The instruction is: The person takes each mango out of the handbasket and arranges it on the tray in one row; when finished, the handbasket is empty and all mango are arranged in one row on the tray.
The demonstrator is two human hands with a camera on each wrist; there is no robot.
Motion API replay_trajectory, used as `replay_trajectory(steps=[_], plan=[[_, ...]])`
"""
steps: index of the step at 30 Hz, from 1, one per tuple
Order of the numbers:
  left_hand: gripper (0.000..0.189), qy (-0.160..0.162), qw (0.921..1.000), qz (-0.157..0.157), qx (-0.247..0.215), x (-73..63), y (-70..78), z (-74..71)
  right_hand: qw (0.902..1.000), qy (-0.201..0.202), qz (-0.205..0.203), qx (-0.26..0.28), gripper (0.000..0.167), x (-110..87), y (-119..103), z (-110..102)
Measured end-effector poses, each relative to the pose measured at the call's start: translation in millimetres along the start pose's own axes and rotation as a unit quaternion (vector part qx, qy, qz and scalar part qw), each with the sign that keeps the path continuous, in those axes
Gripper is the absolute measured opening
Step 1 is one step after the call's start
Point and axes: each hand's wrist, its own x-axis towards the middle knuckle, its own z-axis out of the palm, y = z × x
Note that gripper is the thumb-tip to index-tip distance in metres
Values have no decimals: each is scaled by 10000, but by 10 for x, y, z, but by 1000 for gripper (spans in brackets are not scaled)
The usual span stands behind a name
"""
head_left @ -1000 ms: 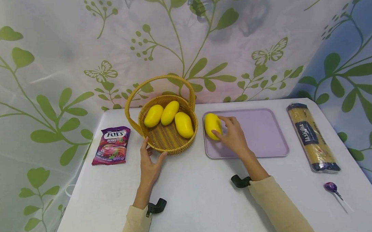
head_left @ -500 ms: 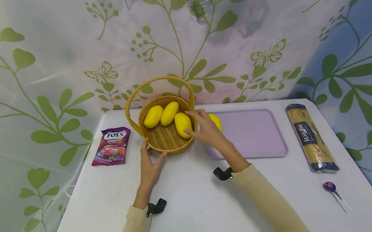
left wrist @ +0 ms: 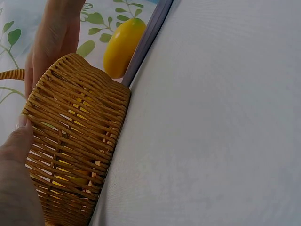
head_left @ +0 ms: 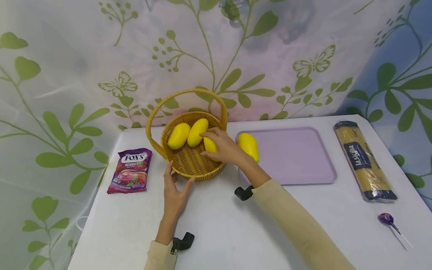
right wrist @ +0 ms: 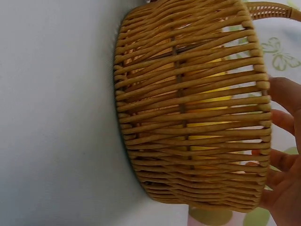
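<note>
A round wicker basket [head_left: 195, 163] with a tall handle holds three yellow mangoes, among them a left mango [head_left: 178, 136], a middle mango [head_left: 197, 132] and a right mango [head_left: 210, 144]. My left hand [head_left: 174, 196] holds the basket's front left side, its thumb at the rim in the left wrist view. My right hand [head_left: 221, 147] reaches in over the right rim, above the right mango and partly hiding it. Its thumb and fingers are spread apart, their tips close to the middle mango. Another mango [head_left: 248, 146] lies at the left end of the lilac tray [head_left: 291, 156].
Left of the basket lies a purple candy bag [head_left: 130, 171]. At the right are a pack of spaghetti [head_left: 364, 161] and a lollipop [head_left: 387, 219] on the white table [head_left: 219, 238]. A leaf-patterned curtain [head_left: 256, 50] hangs behind.
My right hand has let go of the mango on the tray and moved left, over the basket and its right mango. The left hand has stayed at the basket.
</note>
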Motion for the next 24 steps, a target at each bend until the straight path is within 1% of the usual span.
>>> replay_trajectory(steps=[4,7,12,17,21,24], plan=[[89,54,10000,33,7,-4,8,-13,9991,-276,165,-270,64,53,29,68],[89,42,10000,41,-20,-2,14,-5,9982,-363,251,-400,65,68,45,102],[87,-8,10000,-15,-15,8,22,7,9966,-531,369,-519,70,71,64,118],[87,-4,10000,30,9,22,7,6,9938,-812,538,-535,76,102,65,134],[88,7,10000,32,64,14,-5,8,9915,-1019,565,-584,76,125,67,167],[88,10,10000,25,69,16,5,9,9909,-1054,554,-635,76,130,64,168]])
